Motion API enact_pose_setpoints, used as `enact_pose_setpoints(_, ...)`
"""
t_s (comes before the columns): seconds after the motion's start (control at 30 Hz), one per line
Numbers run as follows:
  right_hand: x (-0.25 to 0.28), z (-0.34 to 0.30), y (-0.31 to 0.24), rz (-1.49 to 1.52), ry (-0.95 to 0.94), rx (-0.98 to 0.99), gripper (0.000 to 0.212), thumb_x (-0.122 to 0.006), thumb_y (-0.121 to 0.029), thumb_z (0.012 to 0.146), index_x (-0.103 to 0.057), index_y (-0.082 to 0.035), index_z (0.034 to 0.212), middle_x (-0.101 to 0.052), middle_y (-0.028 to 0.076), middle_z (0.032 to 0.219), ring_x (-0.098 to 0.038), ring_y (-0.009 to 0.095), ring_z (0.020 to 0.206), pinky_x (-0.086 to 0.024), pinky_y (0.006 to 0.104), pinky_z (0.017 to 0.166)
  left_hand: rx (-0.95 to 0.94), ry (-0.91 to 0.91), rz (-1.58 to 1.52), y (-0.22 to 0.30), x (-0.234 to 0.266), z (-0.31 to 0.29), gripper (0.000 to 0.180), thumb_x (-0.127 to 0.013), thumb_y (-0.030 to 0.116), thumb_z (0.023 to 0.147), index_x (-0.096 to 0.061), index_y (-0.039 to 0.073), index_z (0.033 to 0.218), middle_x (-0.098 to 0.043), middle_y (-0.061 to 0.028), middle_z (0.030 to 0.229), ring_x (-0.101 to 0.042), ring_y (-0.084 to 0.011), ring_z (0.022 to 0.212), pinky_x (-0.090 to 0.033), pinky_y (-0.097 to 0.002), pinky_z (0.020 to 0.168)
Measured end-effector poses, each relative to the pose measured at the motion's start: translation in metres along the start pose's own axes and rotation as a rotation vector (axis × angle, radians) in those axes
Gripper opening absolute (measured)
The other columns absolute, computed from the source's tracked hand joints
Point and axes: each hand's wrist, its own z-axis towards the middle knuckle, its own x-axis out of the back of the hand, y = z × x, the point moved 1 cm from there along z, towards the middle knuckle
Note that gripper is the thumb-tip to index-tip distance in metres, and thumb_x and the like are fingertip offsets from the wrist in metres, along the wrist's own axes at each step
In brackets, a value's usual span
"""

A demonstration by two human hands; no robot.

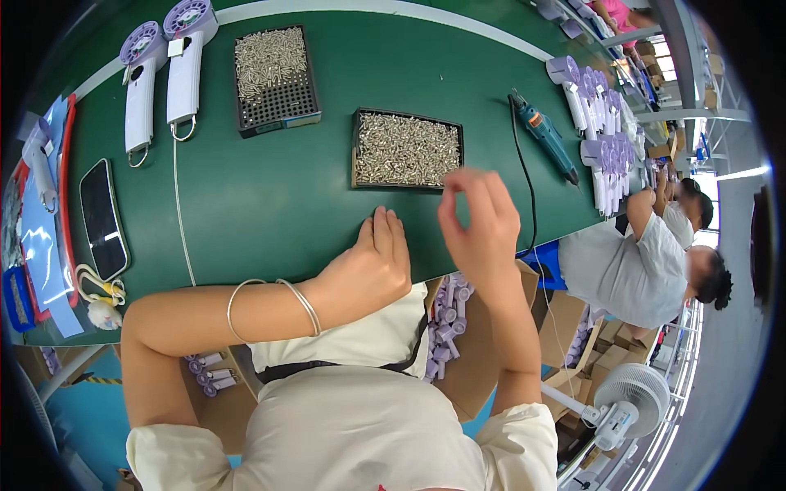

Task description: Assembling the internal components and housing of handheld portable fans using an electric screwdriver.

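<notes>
My left hand (372,258) lies at the table's near edge, its fingers stretched out side by side, the palm turned down or inward. Metal bangles ring that wrist. The right hand (485,225) is raised at the near right corner of a black tray (355,155) filled with small silver screws (408,149). Its thumb and index finger meet in a pinch there, with the other fingers curved above. Whatever lies between those fingertips is too small or hidden to make out.
A second black tray (314,105) with a holed plate holds more screws, farther left. A teal electric screwdriver (547,135) with a black cable lies right. Purple-and-white handheld fans (607,164) stand beyond it; two more (141,102) lie far left near a phone (104,219). Co-workers (630,266) sit right.
</notes>
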Motion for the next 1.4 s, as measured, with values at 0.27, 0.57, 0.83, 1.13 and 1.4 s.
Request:
enact_pose_setpoints(0.27,-0.033,0.094,0.091,-0.031,0.030,-0.014,0.023,-0.064,-0.002,0.081,-0.069,-0.001,0.103,-0.069,0.017,0.101,-0.066,0.034,0.090,-0.054,0.0390,0.077,0.229,-0.167,-0.388,-0.063,0.045,0.000,0.020,-0.059,0.009,0.071,-0.062,0.000,0.088,-0.062,-0.0096,0.087,-0.062,-0.0238,0.082,-0.053,-0.0317,0.065)
enact_pose_setpoints(0.57,-0.059,0.115,0.102,-0.527,-0.168,0.243,0.011,-0.064,0.007,0.064,-0.063,-0.002,0.071,-0.065,0.016,0.080,-0.066,0.030,0.082,-0.056,0.0379,0.071,0.282,-0.086,-0.537,-0.062,0.040,-0.033,0.025,-0.063,0.005,0.076,-0.065,0.000,0.100,-0.064,-0.0111,0.098,-0.064,-0.0256,0.085,-0.054,-0.0346,0.074)
enact_pose_setpoints(0.83,-0.058,0.123,0.096,-0.629,-0.285,0.407,0.015,-0.070,0.003,0.059,-0.066,-0.007,0.069,-0.066,0.011,0.072,-0.067,0.027,0.076,-0.056,0.0350,0.068,0.020,-0.110,-0.109,-0.022,0.016,-0.007,0.039,-0.061,0.007,0.070,-0.063,-0.013,0.104,-0.062,-0.0182,0.095,-0.061,-0.0249,0.084,-0.053,-0.0310,0.075)
enact_pose_setpoints(1.13,-0.050,0.126,0.101,-0.493,-0.350,0.259,0.011,-0.067,0.002,0.068,-0.068,-0.003,0.077,-0.068,0.015,0.080,-0.068,0.034,0.078,-0.056,0.0404,0.070,-0.131,-0.240,0.354,0.002,0.022,0.003,0.035,-0.057,0.009,0.074,-0.068,-0.015,0.097,-0.066,-0.0233,0.084,-0.063,-0.0300,0.076,-0.054,-0.0372,0.070)
enact_pose_setpoints(1.4,-0.040,0.129,0.125,-0.037,-0.352,0.053,0.013,-0.064,-0.006,0.082,-0.069,0.003,0.090,-0.068,0.018,0.087,-0.066,0.035,0.084,-0.055,0.0411,0.077,-0.245,-0.318,0.665,0.010,0.018,0.009,0.036,-0.053,0.014,0.074,-0.069,-0.012,0.092,-0.066,-0.0229,0.083,-0.063,-0.0335,0.077,-0.054,-0.0421,0.071)
